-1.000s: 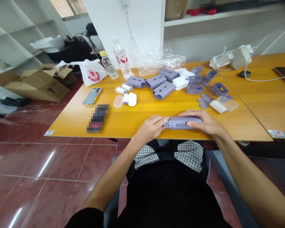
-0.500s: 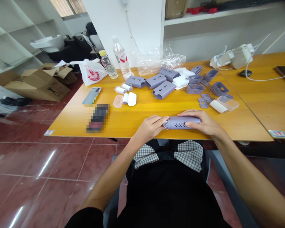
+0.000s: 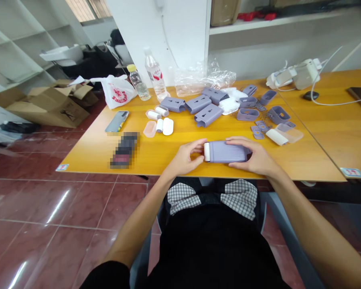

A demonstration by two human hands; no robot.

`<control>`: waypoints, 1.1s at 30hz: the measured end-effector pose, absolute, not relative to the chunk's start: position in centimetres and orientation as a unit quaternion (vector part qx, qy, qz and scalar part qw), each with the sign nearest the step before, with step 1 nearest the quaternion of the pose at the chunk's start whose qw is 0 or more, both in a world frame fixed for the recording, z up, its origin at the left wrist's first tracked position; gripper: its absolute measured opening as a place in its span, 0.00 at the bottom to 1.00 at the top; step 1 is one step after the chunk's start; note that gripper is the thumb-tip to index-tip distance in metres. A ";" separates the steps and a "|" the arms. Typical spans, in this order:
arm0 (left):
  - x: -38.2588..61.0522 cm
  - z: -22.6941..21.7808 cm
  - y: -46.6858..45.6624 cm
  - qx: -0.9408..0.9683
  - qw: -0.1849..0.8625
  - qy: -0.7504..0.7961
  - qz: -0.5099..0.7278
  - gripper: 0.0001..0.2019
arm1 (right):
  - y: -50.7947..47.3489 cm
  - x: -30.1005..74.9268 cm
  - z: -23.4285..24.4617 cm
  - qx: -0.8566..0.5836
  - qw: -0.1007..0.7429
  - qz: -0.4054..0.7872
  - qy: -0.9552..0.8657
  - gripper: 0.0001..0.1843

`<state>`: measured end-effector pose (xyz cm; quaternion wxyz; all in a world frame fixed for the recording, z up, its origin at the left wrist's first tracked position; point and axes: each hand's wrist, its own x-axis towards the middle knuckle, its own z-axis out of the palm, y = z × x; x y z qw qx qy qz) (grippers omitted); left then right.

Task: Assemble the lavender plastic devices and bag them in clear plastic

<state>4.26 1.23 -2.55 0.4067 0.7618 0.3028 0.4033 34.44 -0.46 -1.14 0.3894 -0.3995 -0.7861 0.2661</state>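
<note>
Near the table's front edge, my right hand grips a purple ribbed plastic casing by its right end, thumb below and fingers above. The casing lies lengthwise across in front of me, its ribbed side up, with a white roller-like end piece at its left. My left hand is at that white end, fingers and thumb apart on either side; whether the fingertips touch it I cannot tell. Behind are several similar purple casings with cut-out slots, facing up.
White rollers and a pinkish clear cover lie left of the casings. To the right are purple open frames, small flat purple parts and a white roller. Bottles, a plastic bag and a phone stand or lie further left.
The casing has been turned, so its ribbed face shows instead of the side with holes, and its white end is visible. My left fingers have opened away from that end.
</note>
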 end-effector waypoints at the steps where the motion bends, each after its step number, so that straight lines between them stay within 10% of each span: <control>1: 4.4 -2.7 1.2 0.753 0.412 0.309 0.409 0.27 | -0.4 34.4 -1.1 -0.397 0.391 0.265 -0.787 0.33; 33: 2.6 -1.6 1.9 0.775 0.226 0.418 0.416 0.12 | -0.3 33.7 -1.5 -0.466 0.343 0.183 -0.795 0.33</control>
